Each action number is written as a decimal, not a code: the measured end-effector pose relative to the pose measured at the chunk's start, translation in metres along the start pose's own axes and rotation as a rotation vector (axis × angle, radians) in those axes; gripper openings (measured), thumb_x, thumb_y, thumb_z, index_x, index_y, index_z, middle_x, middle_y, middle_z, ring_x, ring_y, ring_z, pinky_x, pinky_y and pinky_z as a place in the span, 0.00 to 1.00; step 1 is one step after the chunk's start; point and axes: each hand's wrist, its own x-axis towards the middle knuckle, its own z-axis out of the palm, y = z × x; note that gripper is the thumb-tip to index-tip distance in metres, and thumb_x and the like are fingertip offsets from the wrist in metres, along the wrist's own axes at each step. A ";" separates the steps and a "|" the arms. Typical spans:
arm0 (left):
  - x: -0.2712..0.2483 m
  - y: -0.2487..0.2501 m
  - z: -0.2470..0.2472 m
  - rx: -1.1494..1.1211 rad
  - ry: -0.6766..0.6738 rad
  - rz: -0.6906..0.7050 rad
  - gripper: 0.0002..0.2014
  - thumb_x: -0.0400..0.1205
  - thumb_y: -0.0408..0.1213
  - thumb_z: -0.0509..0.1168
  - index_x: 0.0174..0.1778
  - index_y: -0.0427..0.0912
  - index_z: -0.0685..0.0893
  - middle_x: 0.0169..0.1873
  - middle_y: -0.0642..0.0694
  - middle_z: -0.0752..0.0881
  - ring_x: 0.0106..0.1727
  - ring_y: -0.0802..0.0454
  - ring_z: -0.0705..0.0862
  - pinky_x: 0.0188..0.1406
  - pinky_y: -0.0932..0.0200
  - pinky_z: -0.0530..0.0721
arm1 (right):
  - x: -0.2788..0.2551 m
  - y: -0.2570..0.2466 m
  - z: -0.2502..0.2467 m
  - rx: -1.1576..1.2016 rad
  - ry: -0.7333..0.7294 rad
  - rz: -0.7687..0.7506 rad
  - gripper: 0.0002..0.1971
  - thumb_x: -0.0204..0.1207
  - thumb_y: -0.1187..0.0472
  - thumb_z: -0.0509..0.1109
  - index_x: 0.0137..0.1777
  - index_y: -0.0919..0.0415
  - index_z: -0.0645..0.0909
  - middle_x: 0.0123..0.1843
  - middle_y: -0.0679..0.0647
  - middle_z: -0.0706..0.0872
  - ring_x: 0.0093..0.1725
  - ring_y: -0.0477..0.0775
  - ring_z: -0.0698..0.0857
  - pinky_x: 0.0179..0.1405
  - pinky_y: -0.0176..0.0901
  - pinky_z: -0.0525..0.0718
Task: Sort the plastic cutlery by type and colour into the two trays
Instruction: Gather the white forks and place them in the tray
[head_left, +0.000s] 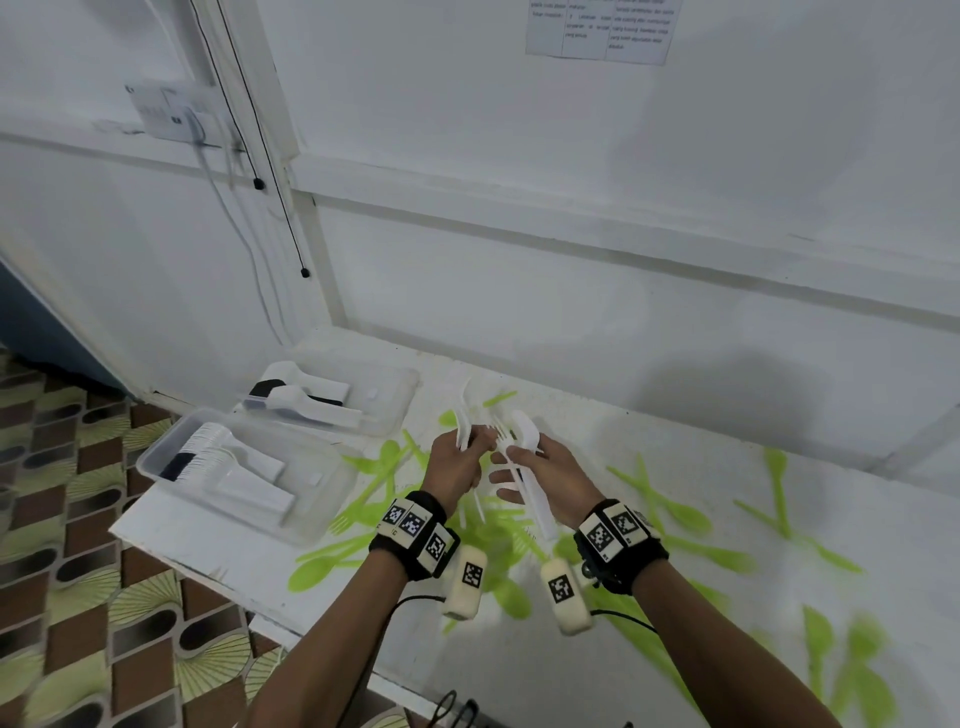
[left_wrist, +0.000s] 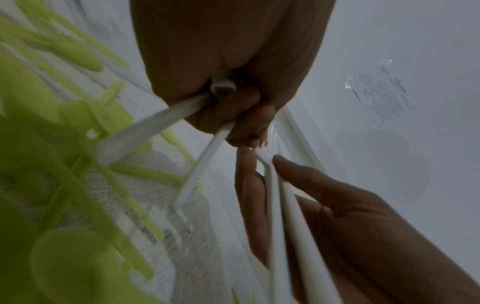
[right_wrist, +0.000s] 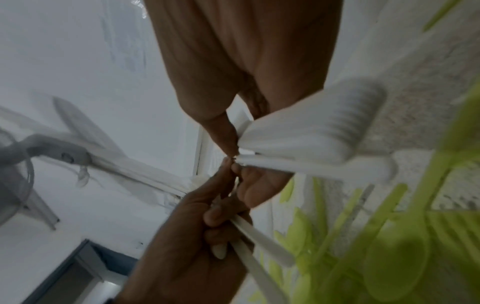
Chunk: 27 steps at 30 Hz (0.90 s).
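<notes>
White cutlery is up off the bench and split between both hands, right at the centre of the head view. The left hand (head_left: 457, 462) has its fingers curled round a few white forks (head_left: 464, 423), tines fanning up toward 12 o'clock, handles poking out below the fist. The right hand (head_left: 545, 475) pinches a stack of white spoons (head_left: 525, 434) between thumb and fingers, bowls up, with the long white handles (head_left: 540, 512) running back toward 5 o'clock along the palm. The two hands are touching or all but touching at the fingertips; the left wrist view shows the right hand's fingers (left_wrist: 298, 174) closed on the white handles just below the left fist (left_wrist: 233, 102).

Underneath them, green cutlery (head_left: 379, 467) lies scattered over the white bench (head_left: 571, 675), with green spoons and forks spread from 8 o'clock right round to 4 o'clock, some crossing each other. Out at 9 o'clock sits the near tray (head_left: 156, 457), clear plastic, with a row of white forks (head_left: 208, 447) stacked at its far left end and white cutlery beside them. Just beyond it, at 10 o'clock, the far tray (head_left: 405, 384) holds white pieces and a couple of black ones (head_left: 266, 387). Both trays are near the bench's left edge, well apart from the hands. A paper notice (head_left: 597, 31) is on the wall at 12 o'clock.
</notes>
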 end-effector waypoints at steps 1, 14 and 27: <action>-0.001 0.000 0.000 -0.015 -0.020 -0.003 0.13 0.89 0.38 0.66 0.47 0.30 0.86 0.18 0.51 0.75 0.16 0.54 0.68 0.16 0.66 0.64 | 0.000 0.000 0.001 0.014 -0.050 0.021 0.12 0.88 0.64 0.67 0.69 0.64 0.80 0.56 0.66 0.90 0.49 0.65 0.90 0.49 0.58 0.91; -0.007 0.001 0.005 0.034 0.000 -0.009 0.07 0.86 0.34 0.62 0.55 0.42 0.86 0.39 0.50 0.86 0.19 0.54 0.70 0.20 0.62 0.69 | 0.007 0.012 0.004 -0.086 0.135 -0.114 0.30 0.87 0.64 0.66 0.78 0.35 0.57 0.52 0.61 0.86 0.29 0.53 0.81 0.25 0.40 0.73; -0.023 0.009 0.011 0.029 -0.245 -0.001 0.12 0.93 0.37 0.52 0.45 0.39 0.72 0.36 0.45 0.83 0.18 0.51 0.66 0.17 0.65 0.62 | 0.025 0.001 0.011 -0.012 0.217 -0.134 0.32 0.77 0.55 0.80 0.77 0.46 0.71 0.42 0.56 0.90 0.29 0.54 0.79 0.25 0.44 0.74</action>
